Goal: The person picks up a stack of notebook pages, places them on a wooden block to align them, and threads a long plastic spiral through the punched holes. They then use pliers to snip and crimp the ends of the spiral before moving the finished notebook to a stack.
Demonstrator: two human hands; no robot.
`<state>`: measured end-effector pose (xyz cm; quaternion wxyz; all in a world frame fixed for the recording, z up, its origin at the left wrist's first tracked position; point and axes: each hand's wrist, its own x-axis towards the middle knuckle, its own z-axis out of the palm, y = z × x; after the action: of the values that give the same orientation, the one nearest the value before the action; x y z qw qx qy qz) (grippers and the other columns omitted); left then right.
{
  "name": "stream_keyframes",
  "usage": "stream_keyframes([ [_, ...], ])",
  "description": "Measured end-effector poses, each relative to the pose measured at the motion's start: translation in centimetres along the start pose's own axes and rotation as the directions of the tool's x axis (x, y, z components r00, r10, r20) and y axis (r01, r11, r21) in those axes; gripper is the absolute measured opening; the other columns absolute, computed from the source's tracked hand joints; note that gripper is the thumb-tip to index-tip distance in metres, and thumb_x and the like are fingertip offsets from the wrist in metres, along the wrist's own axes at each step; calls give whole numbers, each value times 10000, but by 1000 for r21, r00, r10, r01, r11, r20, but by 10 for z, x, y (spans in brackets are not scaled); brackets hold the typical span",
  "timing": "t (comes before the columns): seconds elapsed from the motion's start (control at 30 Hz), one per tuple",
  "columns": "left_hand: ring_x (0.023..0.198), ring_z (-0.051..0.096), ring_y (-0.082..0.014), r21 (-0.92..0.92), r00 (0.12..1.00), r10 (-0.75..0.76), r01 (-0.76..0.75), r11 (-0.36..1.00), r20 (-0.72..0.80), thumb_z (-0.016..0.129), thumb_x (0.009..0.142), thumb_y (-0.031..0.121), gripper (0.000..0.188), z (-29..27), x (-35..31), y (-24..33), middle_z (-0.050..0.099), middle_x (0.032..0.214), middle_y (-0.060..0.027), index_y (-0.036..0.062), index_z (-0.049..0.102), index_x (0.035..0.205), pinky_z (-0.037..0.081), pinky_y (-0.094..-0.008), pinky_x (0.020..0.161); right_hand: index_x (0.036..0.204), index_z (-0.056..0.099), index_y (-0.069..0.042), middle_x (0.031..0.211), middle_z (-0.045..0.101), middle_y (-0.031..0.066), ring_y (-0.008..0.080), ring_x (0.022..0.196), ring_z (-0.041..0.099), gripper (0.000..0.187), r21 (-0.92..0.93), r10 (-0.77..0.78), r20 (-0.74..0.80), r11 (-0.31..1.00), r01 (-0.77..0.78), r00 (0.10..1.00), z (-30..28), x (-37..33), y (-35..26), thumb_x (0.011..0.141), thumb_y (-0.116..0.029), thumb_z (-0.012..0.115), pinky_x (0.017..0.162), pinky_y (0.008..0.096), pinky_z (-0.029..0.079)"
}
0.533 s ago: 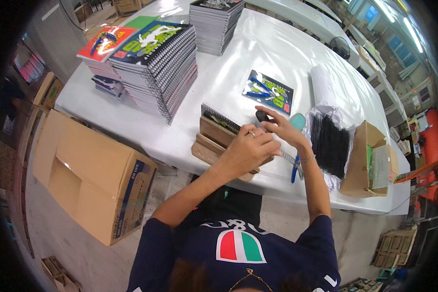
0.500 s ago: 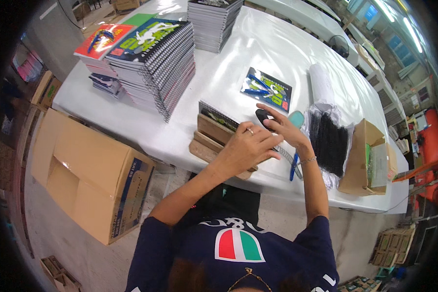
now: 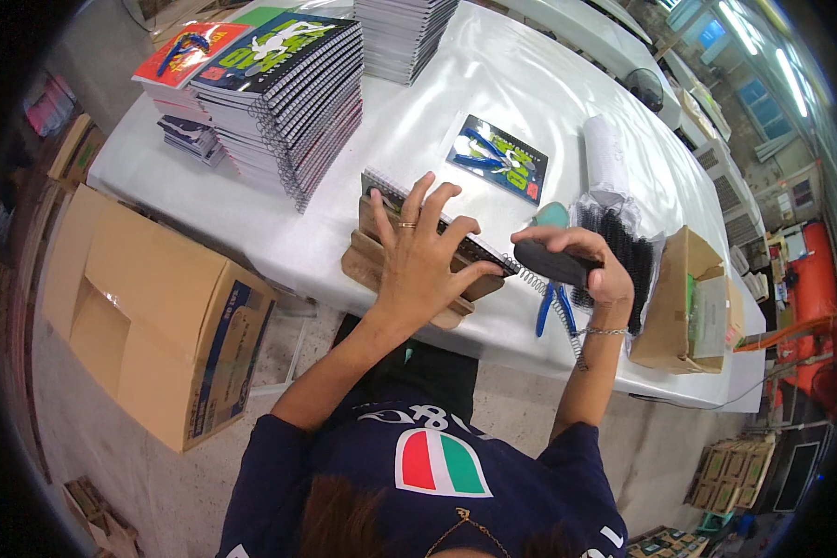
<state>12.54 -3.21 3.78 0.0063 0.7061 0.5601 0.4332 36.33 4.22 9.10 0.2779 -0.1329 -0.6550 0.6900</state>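
A notebook (image 3: 479, 247) with a punched edge stands in a slotted wooden holder (image 3: 367, 263) at the table's near edge. Across its top lies my left hand (image 3: 420, 260), fingers spread, with the thumb by the near right corner. My right hand (image 3: 597, 256) is closed around a smooth black oval tool (image 3: 544, 263), just right of that corner. A thin metal spiral coil (image 3: 533, 279) runs from the corner down past my right wrist, its far end hanging loose. Blue-handled pliers (image 3: 546, 307) lie beneath the coil. Whether the tool touches the coil I cannot tell.
Tall stacks of spiral notebooks (image 3: 298, 112) stand at the back left. A single notebook (image 3: 521, 172) carries another pair of blue pliers (image 3: 482, 158). Black coils (image 3: 623, 237) on white wrapping and an open cardboard box (image 3: 679, 307) are at right; a large carton (image 3: 149, 316) sits left.
My left hand has opened out and spread over the notebook. My right hand has come lower and to the right, the black tool now showing clearly in it. The view has shifted slightly.
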Motion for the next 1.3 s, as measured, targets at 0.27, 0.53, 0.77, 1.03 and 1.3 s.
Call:
stream_keyframes([
  [0.27,1208,447,-293,-67,999,-7,10,998,47,840,637,329,405,-1,1,-9,511,1105,-59,130,645,931,162,-712,1058,1147,682,-39,1164,652,92,168,1062,582,399,-282,278,-252,895,-345,927,8,22,-4,810,-246,733,933,333,464],
  [0.53,1055,508,-258,-122,997,57,-51,991,45,843,618,290,335,0,10,-20,557,958,-37,117,669,846,239,-620,1022,1167,667,-33,1123,671,72,145,1012,592,439,-472,170,-174,850,-233,970,28,18,-18,795,-247,759,877,310,470],
  [0.77,1079,531,-228,-140,993,43,-28,990,107,814,646,420,379,-10,18,-15,566,963,-11,148,670,868,156,-722,1040,1051,707,-21,1014,706,152,232,880,657,386,-457,159,-404,818,-349,901,18,27,6,760,-267,771,815,330,500],
  [1.03,1056,547,-212,-57,997,26,-22,998,79,828,628,421,410,-11,16,-15,586,957,10,176,678,920,215,-578,1022,1175,670,-53,1098,684,147,189,1002,634,473,-495,237,-506,708,-504,829,14,37,15,791,-320,740,851,320,495],
  [1.3,1166,471,-236,-55,998,24,-21,998,54,836,633,451,460,-3,16,-16,493,1145,-23,198,686,986,198,-547,1037,1256,610,-63,1153,653,71,160,1058,602,440,-576,354,-482,562,-594,802,2,46,9,869,-263,668,854,302,505],
])
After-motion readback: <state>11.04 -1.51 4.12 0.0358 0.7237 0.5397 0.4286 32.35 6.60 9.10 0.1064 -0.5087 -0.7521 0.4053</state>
